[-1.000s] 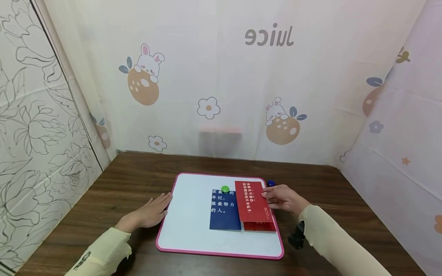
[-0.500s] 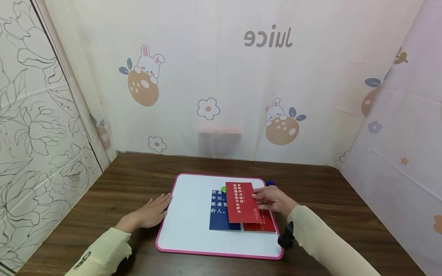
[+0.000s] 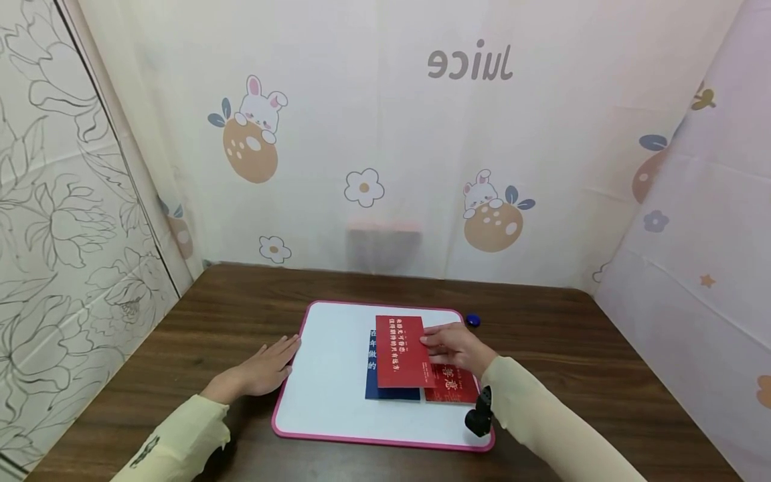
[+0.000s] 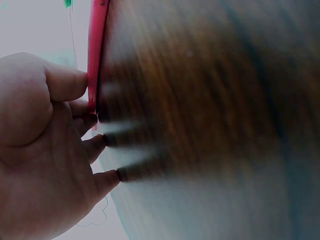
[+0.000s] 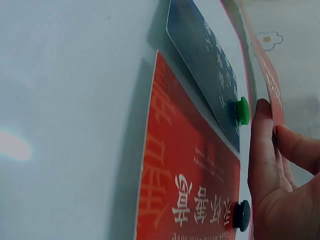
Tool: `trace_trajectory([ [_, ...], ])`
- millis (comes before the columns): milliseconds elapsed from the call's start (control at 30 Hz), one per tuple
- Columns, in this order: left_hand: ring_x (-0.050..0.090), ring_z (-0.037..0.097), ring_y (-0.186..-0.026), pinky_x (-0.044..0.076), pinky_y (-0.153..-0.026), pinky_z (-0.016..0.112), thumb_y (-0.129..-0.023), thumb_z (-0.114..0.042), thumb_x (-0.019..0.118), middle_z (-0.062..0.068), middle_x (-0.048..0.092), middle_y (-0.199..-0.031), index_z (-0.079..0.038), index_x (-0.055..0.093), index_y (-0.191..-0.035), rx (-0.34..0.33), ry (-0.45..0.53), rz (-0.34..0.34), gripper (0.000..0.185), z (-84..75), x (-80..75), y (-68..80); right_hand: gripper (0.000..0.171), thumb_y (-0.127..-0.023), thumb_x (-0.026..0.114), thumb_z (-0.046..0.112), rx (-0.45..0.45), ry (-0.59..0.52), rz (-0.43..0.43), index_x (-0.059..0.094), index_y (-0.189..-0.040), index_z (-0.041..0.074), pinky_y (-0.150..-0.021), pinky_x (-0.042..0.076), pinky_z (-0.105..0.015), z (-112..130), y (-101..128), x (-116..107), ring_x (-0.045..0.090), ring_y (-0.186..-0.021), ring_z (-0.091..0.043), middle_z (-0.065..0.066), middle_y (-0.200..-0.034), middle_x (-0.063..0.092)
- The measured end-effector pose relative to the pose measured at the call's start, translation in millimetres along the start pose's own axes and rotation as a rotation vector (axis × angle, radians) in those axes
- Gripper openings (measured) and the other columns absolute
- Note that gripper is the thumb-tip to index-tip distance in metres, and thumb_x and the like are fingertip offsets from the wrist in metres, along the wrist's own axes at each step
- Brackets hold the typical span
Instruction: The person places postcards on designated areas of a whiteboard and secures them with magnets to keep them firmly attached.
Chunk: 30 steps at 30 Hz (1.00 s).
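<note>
My right hand [image 3: 454,347] pinches a red card [image 3: 402,351] with white writing by its right edge, thumb on one face and fingers on the other. In the head view it hangs over a dark blue card [image 3: 397,393] and overlaps a second red card [image 3: 452,391]. Both lie on a pink-framed whiteboard [image 3: 325,388]. The right wrist view shows a green magnet [image 5: 243,111] on the blue card and a dark magnet [image 5: 243,216] on the lower red card; the head view hides both. My left hand [image 3: 262,369] rests at the board's left rim, fingers extended.
A blue round magnet [image 3: 473,320] lies on the brown wooden table [image 3: 560,335] beyond the board's upper right corner. Behind the table hangs a pale printed curtain [image 3: 313,134]. A flower-patterned panel [image 3: 66,221] stands at the left.
My right hand has carried the red card leftward, from over the lower red card to over the blue card, covering the green magnet in the head view. The left hand stays put.
</note>
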State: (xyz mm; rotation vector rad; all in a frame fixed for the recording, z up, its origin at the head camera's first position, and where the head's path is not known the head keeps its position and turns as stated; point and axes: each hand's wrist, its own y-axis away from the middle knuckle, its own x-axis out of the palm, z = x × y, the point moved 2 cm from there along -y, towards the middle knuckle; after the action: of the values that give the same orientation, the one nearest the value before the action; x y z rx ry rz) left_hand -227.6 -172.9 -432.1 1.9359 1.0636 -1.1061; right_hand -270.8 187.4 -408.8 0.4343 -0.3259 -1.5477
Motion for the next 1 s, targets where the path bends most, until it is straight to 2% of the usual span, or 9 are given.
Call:
trace_trajectory([
  [300,0.016,0.043,-0.140,0.011,-0.108,0.063,-0.100,-0.012,0.046,0.025,0.022,-0.153,0.007,0.027,-0.147,-0.004,0.011,0.000,0.054,-0.9,0.2,1.1,0.038,-0.087,0.069,0.006,-0.003,0.014,-0.002,0.060,-0.123,-0.001,-0.070,0.056,-0.034,0.4,0.0,16.5,0.069,-0.082,-0.027,-0.017,-0.102,0.068],
  [633,0.016,0.044,-0.140,0.011,-0.107,0.063,-0.100,-0.011,0.045,0.026,0.022,-0.152,0.007,0.027,-0.146,-0.002,0.011,-0.005,0.054,0.0,0.2,1.5,0.040,-0.087,0.069,0.007,0.009,-0.027,0.024,0.060,-0.125,0.001,-0.073,0.055,-0.035,2.6,-0.2,35.6,0.068,-0.088,-0.029,-0.019,-0.112,0.064],
  [1000,0.016,0.044,-0.140,0.011,-0.107,0.064,-0.100,-0.012,0.045,0.026,0.022,-0.152,0.007,0.027,-0.146,0.001,0.016,-0.004,0.054,-1.1,-0.4,2.4,0.040,-0.086,0.069,0.005,0.001,-0.048,0.031,0.060,-0.124,0.000,-0.071,0.056,-0.038,6.2,-1.0,56.1,0.069,-0.087,-0.032,-0.021,-0.111,0.065],
])
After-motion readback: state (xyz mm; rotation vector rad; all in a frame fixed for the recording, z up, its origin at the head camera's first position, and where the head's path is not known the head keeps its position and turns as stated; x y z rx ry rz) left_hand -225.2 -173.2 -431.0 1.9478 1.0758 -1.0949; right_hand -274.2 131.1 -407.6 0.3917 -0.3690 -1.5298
